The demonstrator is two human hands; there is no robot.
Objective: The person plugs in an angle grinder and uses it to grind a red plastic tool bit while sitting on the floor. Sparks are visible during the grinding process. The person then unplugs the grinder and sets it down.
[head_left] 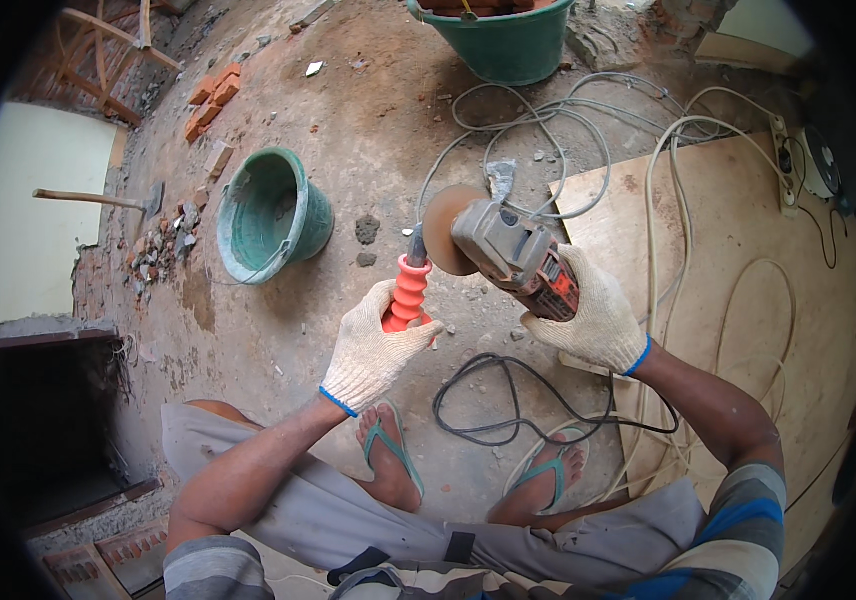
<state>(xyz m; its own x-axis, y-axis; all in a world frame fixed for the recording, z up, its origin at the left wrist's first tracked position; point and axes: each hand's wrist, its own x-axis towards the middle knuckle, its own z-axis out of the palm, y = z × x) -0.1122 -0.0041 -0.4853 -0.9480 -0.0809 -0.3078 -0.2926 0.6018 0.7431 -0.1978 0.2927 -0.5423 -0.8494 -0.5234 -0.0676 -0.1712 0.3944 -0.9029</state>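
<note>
Both of my hands wear cream knit gloves with blue cuffs. My left hand [380, 340] is closed around an orange-red ribbed rubber grip [409, 292], from which a dark grey end points up beside the disc. A grey cable appears right at that end; I cannot tell whether it is joined. My right hand [593, 315] grips the body of an angle grinder [513, 248] with a worn brownish disc [448, 228]. The disc is close to the dark end; whether they touch is unclear. Behind the grinder, a flat silvery piece [501, 178] is partly visible.
A green bucket [320, 225] lies tilted at left; a larger green tub [493, 45] stands ahead. Grey cable loops [598, 150] and a black cord [478, 437] lie on the floor. A plywood sheet [748, 250], bricks [213, 98], rubble [163, 240] and a long-handled tool [98, 198] surround me.
</note>
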